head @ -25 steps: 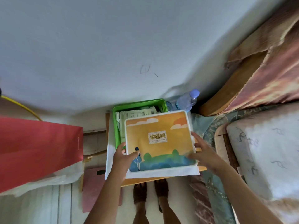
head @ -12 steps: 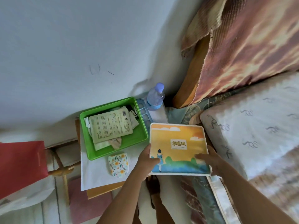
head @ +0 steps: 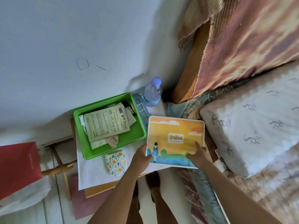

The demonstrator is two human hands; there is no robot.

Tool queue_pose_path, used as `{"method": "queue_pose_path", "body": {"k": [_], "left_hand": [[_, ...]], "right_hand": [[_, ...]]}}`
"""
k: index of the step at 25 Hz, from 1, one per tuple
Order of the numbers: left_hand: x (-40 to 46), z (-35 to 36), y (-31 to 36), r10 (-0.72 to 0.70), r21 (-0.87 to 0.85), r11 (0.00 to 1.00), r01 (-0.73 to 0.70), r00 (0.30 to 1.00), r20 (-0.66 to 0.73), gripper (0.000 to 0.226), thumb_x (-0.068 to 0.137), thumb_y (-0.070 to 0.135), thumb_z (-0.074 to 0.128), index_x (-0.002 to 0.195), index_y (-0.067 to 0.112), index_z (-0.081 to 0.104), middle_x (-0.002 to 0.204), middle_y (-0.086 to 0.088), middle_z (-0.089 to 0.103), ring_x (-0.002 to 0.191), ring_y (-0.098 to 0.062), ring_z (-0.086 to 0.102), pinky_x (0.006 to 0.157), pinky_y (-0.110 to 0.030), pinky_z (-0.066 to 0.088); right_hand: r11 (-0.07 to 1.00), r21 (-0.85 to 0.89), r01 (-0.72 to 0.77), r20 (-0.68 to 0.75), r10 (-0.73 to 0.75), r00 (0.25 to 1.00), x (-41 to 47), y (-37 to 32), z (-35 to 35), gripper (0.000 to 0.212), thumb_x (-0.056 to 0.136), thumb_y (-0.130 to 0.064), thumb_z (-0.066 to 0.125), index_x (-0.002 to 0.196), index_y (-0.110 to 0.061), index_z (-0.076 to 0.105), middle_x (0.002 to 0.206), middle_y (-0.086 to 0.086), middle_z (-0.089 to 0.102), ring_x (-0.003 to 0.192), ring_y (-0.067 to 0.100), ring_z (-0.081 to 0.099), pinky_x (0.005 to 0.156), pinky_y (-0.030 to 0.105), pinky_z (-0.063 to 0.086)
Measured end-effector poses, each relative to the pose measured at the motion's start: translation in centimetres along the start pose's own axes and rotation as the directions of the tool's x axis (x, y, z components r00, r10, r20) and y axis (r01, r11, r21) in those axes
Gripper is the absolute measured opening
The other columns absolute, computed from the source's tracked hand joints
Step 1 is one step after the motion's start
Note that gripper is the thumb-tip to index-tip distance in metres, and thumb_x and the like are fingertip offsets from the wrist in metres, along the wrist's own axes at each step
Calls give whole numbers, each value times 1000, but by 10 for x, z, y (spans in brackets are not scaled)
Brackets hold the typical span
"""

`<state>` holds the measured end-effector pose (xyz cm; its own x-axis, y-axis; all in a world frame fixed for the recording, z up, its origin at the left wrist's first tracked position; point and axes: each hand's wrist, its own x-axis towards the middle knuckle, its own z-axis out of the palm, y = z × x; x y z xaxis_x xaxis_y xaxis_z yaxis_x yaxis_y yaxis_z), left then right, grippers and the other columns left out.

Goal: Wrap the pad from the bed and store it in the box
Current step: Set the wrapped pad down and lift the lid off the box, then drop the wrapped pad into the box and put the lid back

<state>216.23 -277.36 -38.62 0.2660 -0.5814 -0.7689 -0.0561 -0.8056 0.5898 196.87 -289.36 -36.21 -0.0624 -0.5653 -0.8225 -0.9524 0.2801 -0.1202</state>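
A flat lid [head: 175, 139] printed with an orange sky and a small blue figure is held by both hands over the gap between the side table and the bed. My left hand [head: 142, 159] grips its near left corner and my right hand [head: 198, 155] its near right edge. To the left stands the green box [head: 137, 135], uncovered, with paper packets [head: 107, 123] lying inside. A small floral wrapped pad [head: 116, 164] rests on the white cloth [head: 90, 172] in front of the box.
A water bottle [head: 152, 92] and a blue pill tray [head: 140, 107] stand behind the box by the wall. The bed with a white pillow [head: 252, 126] and a striped blanket [head: 242, 38] fills the right. A red bag [head: 17, 167] hangs at left. My feet [head: 153, 186] are below.
The lid, which covered the green box a second ago, has been lifted off and carried right toward the bed. The box's contents and the floral pad have come into view.
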Motion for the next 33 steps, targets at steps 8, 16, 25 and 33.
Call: {"method": "queue_pose_path", "body": {"k": [8,16,25,33], "left_hand": [[-18,-59,-69,261,843,537,-30,956,-132,59,82,20,63,137,13,42,139,-12,48,128,-23,46,106,-39,40],[-10,-75,-91,367,919,379,-108,929,-42,82,43,13,90,120,7,61,103,-13,68,91,-30,67,83,-39,57],[-18,-104,-47,130,-99,985,-144,982,-135,30,80,28,69,106,18,60,108,-3,69,98,-21,66,84,-39,56],[44,-135,-3,-163,-384,923,-21,884,-439,52,85,6,61,131,1,37,131,-18,52,121,-34,51,92,-41,50]], "right_hand": [[820,-441,365,93,-363,927,-41,-39,43,54,92,-30,42,143,-24,25,143,2,42,130,22,38,109,38,31],[746,-493,448,113,-456,883,-51,-68,72,54,94,-29,39,145,-24,22,145,0,40,132,20,36,109,34,29],[750,-488,448,122,-449,885,-57,-76,64,51,95,-29,38,144,-25,23,141,1,43,128,22,40,107,34,32],[784,-450,427,133,-414,900,-54,-67,57,48,96,-29,37,142,-23,27,143,3,42,129,22,41,106,33,33]]}}
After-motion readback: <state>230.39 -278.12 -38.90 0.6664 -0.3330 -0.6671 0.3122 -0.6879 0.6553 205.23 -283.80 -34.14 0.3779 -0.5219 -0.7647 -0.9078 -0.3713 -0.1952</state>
